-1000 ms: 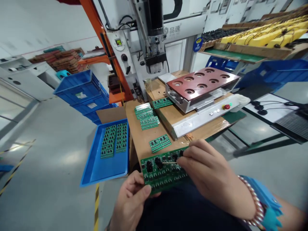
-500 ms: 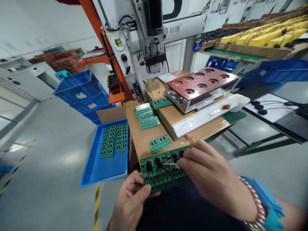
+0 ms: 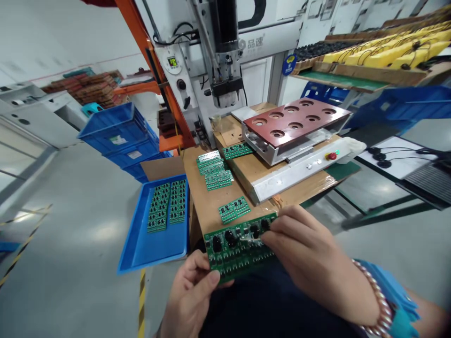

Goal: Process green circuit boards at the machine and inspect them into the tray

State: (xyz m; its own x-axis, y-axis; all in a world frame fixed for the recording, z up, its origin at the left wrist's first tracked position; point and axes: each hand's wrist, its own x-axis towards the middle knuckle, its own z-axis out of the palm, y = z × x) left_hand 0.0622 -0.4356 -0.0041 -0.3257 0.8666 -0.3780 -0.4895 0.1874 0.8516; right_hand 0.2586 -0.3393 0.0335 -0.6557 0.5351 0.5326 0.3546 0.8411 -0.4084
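Work piece: a long green circuit board with glossy black rounded blobs [image 3: 241,263] is sitting tilted in front of your body, near the close edge of the surface. Its long axis is running left to right, rising slightly toward the right.

Left hand [image 3: 192,293]: you are clamping the board's lower left corner, thumb lying on the face, other fingers going behind.

Right hand [image 3: 306,256]: you are pinching a thin pale stick [image 3: 251,240], thumb and forefinger together on it, and covering the board's right end. The stick is pointing left along the long axis, toward the second black blob from the left [image 3: 230,238]. The blob is lying left of the right fingers, past the stick's tip; whether tip and blob are touching, I cannot tell.

Outward: a smaller green board with black blobs [image 3: 234,210] is lying just beyond on the brown surface [image 3: 207,206], a cluster of green boards [image 3: 214,170] farther back. At left, a shallow blue plastic tray [image 3: 141,256] is holding two rows of boards. A reddish-brown plate with round holes [image 3: 289,121] is resting on the machine's bed.

Writing: the white machine beam [image 3: 275,40] is showing "品速", smaller letters blurring beneath; a small display [image 3: 172,62] is reading "099" on top, its lower line illegible.
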